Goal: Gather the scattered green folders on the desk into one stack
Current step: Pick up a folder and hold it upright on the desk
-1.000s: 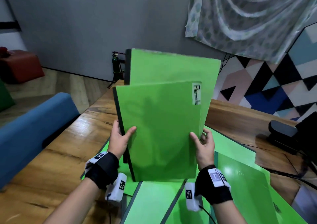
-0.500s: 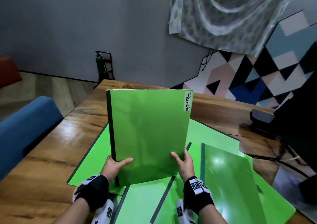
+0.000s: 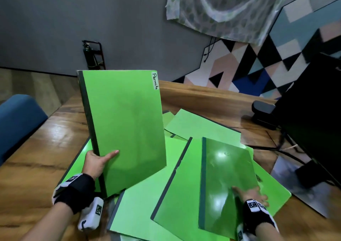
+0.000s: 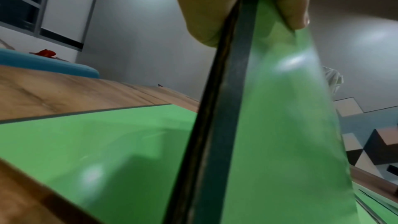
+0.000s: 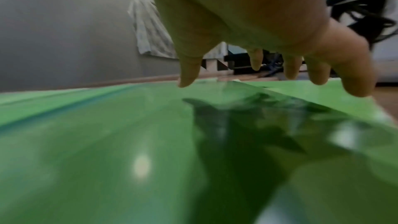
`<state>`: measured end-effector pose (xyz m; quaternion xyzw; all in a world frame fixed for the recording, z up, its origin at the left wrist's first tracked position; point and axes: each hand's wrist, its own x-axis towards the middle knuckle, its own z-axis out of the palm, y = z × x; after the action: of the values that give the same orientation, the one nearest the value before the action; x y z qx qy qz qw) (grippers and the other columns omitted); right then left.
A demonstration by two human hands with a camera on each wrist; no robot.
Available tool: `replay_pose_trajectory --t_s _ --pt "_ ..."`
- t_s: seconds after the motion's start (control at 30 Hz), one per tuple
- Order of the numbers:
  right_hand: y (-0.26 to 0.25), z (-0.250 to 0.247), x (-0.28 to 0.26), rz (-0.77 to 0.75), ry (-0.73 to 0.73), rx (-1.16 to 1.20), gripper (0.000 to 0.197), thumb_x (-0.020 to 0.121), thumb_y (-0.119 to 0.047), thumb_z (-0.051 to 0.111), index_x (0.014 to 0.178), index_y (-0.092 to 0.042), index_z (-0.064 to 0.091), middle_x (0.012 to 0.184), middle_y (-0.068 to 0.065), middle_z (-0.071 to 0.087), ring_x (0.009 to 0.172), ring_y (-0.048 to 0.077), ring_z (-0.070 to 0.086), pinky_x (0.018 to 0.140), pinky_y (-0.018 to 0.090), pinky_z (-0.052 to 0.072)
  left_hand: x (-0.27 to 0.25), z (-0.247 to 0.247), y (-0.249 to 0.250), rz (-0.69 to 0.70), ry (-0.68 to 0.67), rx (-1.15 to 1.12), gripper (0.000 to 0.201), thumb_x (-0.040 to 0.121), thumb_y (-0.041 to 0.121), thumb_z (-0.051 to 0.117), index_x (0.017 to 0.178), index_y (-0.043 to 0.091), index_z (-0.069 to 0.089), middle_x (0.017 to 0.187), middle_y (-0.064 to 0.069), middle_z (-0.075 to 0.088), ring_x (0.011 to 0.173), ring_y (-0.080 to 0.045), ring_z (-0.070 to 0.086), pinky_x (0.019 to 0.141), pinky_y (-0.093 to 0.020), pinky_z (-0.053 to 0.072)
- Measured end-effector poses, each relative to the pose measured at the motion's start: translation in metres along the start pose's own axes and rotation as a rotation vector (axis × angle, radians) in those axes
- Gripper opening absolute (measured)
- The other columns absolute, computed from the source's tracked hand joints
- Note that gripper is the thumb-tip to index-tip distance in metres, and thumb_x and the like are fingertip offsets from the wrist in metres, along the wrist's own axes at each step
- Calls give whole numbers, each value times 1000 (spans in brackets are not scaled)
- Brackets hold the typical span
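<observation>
Green folders (image 3: 186, 181) lie fanned and overlapping on the wooden counter (image 3: 42, 148), filling the lower middle and lower right of the head view. A gathered bundle (image 3: 125, 130), its front cover labelled "Permits", stands nearly upright at the centre of the frame, bottom edge down among the loose ones. The left hand (image 3: 96, 162) holds it near the dark spine: thumb across the front, fingers hidden behind, and the left wrist view shows the spine (image 4: 217, 108) pinched between thumb and fingers. The right hand (image 3: 251, 193) is at the lower right, fingers spread and relaxed, gripping nothing, just above or on the glossy folder (image 3: 227, 181); I cannot tell whether the fingertips (image 5: 187, 77) touch it.

The risks, as I judge them: the bundle is held by one hand at one edge only, so the covers may splay or a rear folder slide out sideways. The glossy cover looks slick and lies flat on its neighbours, so the fingers may skid across it or drag the folders beneath instead of lifting one. The cables (image 3: 287, 148) and dark equipment (image 3: 313, 111) at the right edge could snag a wide sweep.
</observation>
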<state>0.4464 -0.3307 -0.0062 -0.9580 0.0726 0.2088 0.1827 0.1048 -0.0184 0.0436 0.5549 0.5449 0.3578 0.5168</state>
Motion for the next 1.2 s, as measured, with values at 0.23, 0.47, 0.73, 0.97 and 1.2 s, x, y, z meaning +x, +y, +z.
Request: replay_pose_trajectory --t_s 0.23,0.47,0.73,0.97,1.2 --pt "18 19 0 -67 -50 -201 116 57 -63 75 144 -11 18 146 25 24 136 39 24 110 51 30 3 1 -14 -31 -35 7 106 42 54 85 116 -10 44 97 -20 62 90 -32 60 92 -53 48" --pt "24 5 5 25 -38 -224 124 53 -73 69 148 -16 13 149 24 18 137 39 22 111 50 29 -5 1 -7 -41 1 31 48 66 24 80 86 5 41 81 -13 49 82 -25 49 80 -43 46" --pt "15 18 -2 -11 -35 -288 132 46 -71 74 148 -21 7 149 25 18 138 40 21 109 53 30 -12 2 -2 -30 2 57 50 70 22 77 92 2 37 71 -4 41 73 -20 43 84 -44 42" --pt "-7 56 -46 -37 -126 -212 130 48 -64 78 147 -17 7 145 24 24 135 39 27 107 49 32 -16 12 -3 -26 21 18 50 71 19 76 98 -3 41 71 -4 40 87 -23 43 88 -45 41" --pt "-9 59 -47 49 -133 -31 121 52 -48 85 142 -6 16 141 24 36 129 41 38 104 49 40 -24 12 -3 -20 18 -17 76 73 20 74 123 -18 30 69 -4 37 79 -21 42 97 -50 39"
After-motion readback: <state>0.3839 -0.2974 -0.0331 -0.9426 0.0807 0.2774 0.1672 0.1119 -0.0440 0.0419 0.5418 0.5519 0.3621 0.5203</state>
